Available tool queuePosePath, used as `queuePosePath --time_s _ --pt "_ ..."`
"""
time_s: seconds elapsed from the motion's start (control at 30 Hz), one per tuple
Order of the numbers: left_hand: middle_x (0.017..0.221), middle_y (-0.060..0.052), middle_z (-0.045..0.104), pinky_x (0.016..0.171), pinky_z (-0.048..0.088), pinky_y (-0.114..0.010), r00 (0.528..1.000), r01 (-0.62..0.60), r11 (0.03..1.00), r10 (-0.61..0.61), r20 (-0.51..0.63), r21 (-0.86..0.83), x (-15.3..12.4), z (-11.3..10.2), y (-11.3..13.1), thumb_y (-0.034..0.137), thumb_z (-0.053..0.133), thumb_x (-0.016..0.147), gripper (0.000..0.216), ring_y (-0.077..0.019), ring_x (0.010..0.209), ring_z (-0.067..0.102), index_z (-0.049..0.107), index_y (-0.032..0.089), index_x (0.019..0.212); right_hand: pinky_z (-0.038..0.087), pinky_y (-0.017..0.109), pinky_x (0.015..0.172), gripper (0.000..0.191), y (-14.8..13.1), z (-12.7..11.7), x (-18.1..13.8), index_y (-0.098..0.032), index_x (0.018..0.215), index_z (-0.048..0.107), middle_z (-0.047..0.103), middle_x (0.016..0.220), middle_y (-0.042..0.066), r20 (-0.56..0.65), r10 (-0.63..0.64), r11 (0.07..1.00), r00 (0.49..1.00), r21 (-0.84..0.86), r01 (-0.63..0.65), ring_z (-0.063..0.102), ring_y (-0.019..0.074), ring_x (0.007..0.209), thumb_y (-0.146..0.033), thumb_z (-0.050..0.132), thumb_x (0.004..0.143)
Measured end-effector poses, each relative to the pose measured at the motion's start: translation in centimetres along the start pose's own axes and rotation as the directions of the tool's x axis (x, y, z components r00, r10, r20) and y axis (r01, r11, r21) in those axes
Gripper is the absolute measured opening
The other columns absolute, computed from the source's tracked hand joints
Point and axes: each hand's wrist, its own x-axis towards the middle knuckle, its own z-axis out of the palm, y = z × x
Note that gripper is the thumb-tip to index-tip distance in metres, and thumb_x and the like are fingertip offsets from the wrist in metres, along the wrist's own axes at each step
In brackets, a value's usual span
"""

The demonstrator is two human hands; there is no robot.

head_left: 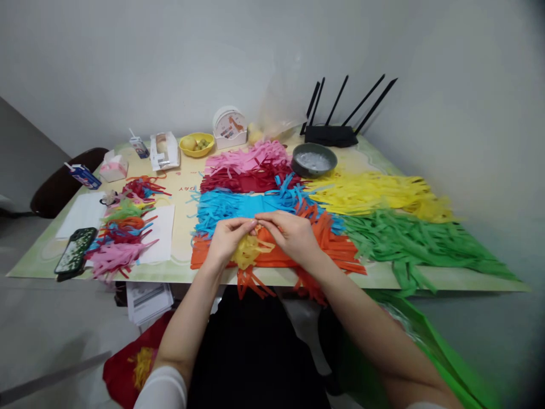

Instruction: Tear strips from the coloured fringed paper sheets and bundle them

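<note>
Above the front edge of the table, my left hand [230,240] and my right hand [294,237] meet fingertip to fingertip, both closed in a pinch. A yellow paper tassel [247,253] hangs below the fingers, its cut strips spread downward. What exactly the right fingertips pinch at its top is too small to make out. Beneath my hands lies orange fringed paper [272,258], with some strips drooping over the edge. Behind it are blue fringed paper [238,204], dark red fringed paper [247,182] and pink fringed paper [251,156].
Yellow fringed paper [374,193] and green fringed paper [417,241] cover the right. A grey bowl [314,160] stands before a black router [331,135]. At left are a pile of multicoloured tassels [123,230], a phone [76,250], a drink carton [85,177] and a yellow fruit dish [196,152].
</note>
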Motion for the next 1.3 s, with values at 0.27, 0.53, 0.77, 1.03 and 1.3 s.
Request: queuePosePath --time_s 0.27,0.53,0.77,1.03,1.3 --pt "0.086 -0.004 0.072 0.077 0.049 -0.028 0.935 -0.32 0.827 0.355 0.012 0.462 -2.4 -0.3 1.3 0.026 0.056 0.09 0.015 -0.0165 0.079 0.067 0.066 0.018 0.099 0.054 0.026 0.076 0.016 -1.4 -1.9 0.4 -0.018 0.099 0.07 0.076 0.094 0.005 0.178 0.078 0.992 0.981 0.088 -0.094 0.072 0.0177 0.083 -0.018 0.055 0.093" --pt "0.085 -0.004 0.07 0.077 0.046 -0.03 0.886 -0.414 0.606 0.44 0.148 0.679 -3.1 -0.5 2.5 0.024 0.056 0.091 0.01 -0.0177 0.082 0.063 0.064 0.019 0.087 0.051 0.024 0.068 0.015 -2.6 -2.9 1.1 -0.018 0.098 0.069 0.077 0.09 0.005 0.342 0.13 0.973 0.931 0.136 -0.186 0.072 0.0167 0.077 -0.021 0.055 0.092" --pt "0.081 -0.003 0.07 0.077 0.041 -0.031 0.887 -0.43 0.547 0.406 0.222 0.718 -3.6 -0.6 3.7 0.021 0.055 0.09 0.01 -0.0185 0.078 0.059 0.064 0.021 0.084 0.05 0.022 0.069 0.009 -2.8 -3.0 1.1 -0.019 0.091 0.066 0.076 0.085 0.003 0.298 0.112 0.952 0.948 0.242 -0.189 0.071 0.0147 0.074 -0.023 0.057 0.091" --pt "0.083 -0.004 0.068 0.08 0.04 -0.033 0.897 -0.395 0.542 0.403 0.182 0.742 -4.0 -0.4 3.6 0.021 0.056 0.089 0.009 -0.0208 0.081 0.059 0.064 0.021 0.085 0.051 0.024 0.07 0.011 -2.9 -3.0 0.8 -0.018 0.095 0.067 0.075 0.089 0.005 0.292 0.104 0.958 0.951 0.227 -0.175 0.069 0.0155 0.076 -0.021 0.057 0.091" --pt "0.09 -0.006 0.07 0.081 0.046 -0.03 0.922 -0.343 0.737 0.383 0.059 0.582 -5.1 0.0 2.6 0.02 0.055 0.089 0.007 -0.0207 0.088 0.065 0.062 0.021 0.092 0.048 0.021 0.057 0.018 -3.4 -2.3 0.7 -0.015 0.09 0.068 0.072 0.074 0.003 0.303 0.242 0.847 0.922 0.397 -0.353 0.065 0.0128 0.063 -0.032 0.061 0.089"
